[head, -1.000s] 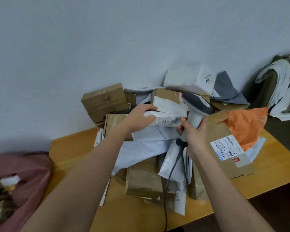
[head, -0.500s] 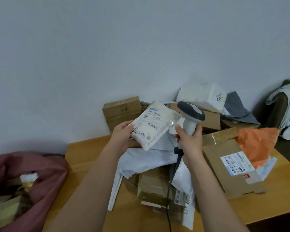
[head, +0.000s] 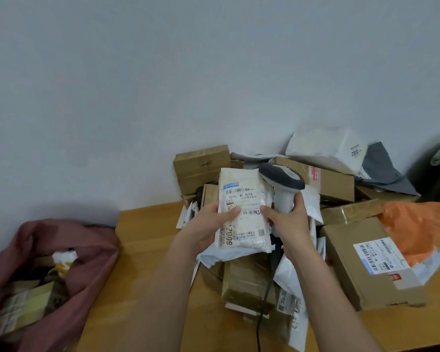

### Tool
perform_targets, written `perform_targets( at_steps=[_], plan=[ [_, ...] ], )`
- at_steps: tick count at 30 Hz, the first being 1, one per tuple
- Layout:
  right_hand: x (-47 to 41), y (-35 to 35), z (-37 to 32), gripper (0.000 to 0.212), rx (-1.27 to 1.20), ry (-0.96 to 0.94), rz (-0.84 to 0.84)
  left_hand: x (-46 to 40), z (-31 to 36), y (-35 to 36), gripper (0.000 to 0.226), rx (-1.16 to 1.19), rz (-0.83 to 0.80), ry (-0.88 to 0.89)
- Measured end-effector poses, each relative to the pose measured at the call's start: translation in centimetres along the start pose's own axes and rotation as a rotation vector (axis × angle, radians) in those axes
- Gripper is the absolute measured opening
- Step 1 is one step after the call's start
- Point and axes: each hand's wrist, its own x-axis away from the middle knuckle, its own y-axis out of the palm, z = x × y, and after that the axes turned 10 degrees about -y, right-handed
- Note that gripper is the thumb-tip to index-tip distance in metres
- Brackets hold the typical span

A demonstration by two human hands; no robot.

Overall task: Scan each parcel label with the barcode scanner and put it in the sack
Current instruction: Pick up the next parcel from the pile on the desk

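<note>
Above the parcel pile we hold a soft, light white pouch by both edges, left hand pinching, right hand also gripping the scanner.

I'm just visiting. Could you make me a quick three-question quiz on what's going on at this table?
1. True or false: the white parcel has its label facing the camera.
2. What does the right hand grip? A) barcode scanner B) orange bag C) nothing
3. Fill in: the red sack sits to the person's ____.

Key: 1 true; 2 A; 3 left.
</note>
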Motion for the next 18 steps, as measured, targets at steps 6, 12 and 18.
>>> perform_targets(
  at_steps=[6, 12, 18],
  plan=[
    [0.2, -0.1, -0.3, 0.05, -0.008, -0.024, -0.028, -0.8, -1.1, 1.0, 0.028, 0.061, 0.16, 0.076],
    [0.1, -0.4, -0.4, 0.053, 0.078, -0.021, 0.03, -0.7, -1.7, 1.7, 0.067, 0.046, 0.122, 0.235],
    [0.0, -0.9, -1.1, 0.041, 0.159, 0.011, -0.024, -0.2, -2.0, 0.6, 0.084, 0.041, 0.119, 0.282]
  ],
)
